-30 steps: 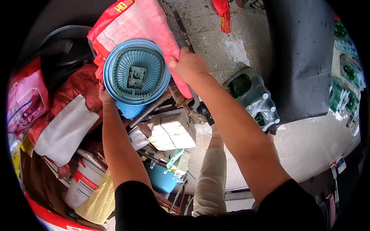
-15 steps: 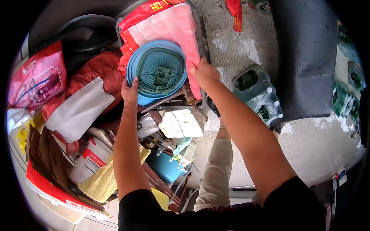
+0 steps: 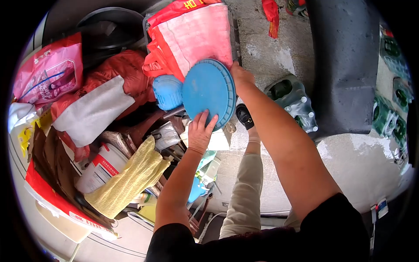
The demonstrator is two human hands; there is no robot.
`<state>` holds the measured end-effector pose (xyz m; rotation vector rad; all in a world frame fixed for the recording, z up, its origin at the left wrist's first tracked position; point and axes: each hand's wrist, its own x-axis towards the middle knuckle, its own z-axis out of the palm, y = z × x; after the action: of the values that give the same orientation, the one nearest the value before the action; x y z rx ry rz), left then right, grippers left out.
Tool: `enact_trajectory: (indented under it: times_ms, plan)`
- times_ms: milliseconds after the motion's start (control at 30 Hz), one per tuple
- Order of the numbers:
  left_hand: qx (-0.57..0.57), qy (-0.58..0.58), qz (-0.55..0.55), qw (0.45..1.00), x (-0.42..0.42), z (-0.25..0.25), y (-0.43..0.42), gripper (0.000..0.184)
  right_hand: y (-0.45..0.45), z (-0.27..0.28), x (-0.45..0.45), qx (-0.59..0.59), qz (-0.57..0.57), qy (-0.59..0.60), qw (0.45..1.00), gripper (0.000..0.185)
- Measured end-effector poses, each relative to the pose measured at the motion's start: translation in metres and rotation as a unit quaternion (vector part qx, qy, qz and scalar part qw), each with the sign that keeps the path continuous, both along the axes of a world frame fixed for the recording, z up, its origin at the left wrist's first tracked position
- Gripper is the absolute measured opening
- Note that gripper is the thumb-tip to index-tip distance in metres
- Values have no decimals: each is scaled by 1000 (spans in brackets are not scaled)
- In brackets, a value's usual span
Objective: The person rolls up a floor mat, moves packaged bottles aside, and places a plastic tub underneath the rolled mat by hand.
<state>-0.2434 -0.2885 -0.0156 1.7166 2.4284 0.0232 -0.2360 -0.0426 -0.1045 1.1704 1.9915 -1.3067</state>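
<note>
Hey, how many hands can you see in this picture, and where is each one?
2. The left hand touches the lower part of the round blue plastic piece; the right hand is at its upper right edge. No other hands show.

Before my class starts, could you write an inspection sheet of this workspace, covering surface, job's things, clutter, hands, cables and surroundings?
Surface: grey floor, rough, with pale patches.
Job's things: blue disc, flat face showing, overlapping pink cloth in view.
Clutter: yellow cloth, white cloth, white bucket.
Hands: left hand has fingers on the disc; right hand is at its rim, grip partly hidden.
Cables: apparently a thin white cord, lower right.
Surroundings: film-wrapped green bottles near a dark panel.
</note>
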Motion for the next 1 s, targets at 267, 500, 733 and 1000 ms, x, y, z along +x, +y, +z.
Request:
enact_trajectory:
  times_ms: [267, 500, 733, 1000]
  plan:
    - [-52, 86, 50, 994, 6, -34, -9, 62, 18, -10, 63, -428, -230, 30, 874, 71]
    - [-97, 61, 74, 991, -22, -20, -34, 61, -56, 38, 91, -112, -48, 225, 967, 59]
    - [-71, -6, 177, 982, -6, -21, 20, 53, -84, 67, 107, 68, -58, 281, 955, 40]
    - [102, -133, 160, 973, 86, -2, 72, 44, -2, 80, 375, 98, -265, 164, 945, 15]
